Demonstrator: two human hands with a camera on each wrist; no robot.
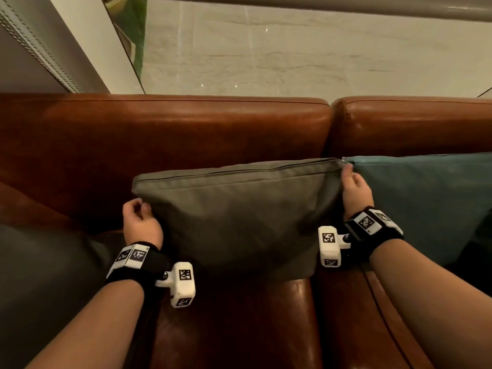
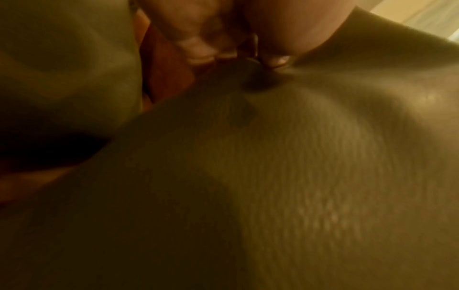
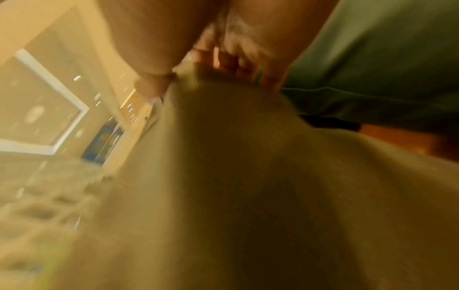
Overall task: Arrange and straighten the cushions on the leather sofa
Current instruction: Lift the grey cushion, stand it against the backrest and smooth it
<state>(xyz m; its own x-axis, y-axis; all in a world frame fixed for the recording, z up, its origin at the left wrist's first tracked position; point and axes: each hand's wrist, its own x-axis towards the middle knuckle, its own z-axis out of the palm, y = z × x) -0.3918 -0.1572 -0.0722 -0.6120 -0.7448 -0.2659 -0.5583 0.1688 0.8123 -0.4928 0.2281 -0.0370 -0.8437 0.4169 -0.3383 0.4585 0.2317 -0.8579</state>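
Observation:
An olive-grey cushion stands against the backrest of the brown leather sofa, seen in the head view. My left hand grips its left edge with curled fingers; the left wrist view shows fingers pinching the olive fabric. My right hand pinches the cushion's upper right corner, and the right wrist view shows the fingers closed on the fabric. A teal cushion leans right beside it, touching that corner.
A dark grey cushion lies at the left end of the sofa. Bare leather seat shows in front of the olive cushion. Behind the backrest are a pale wall and a window frame.

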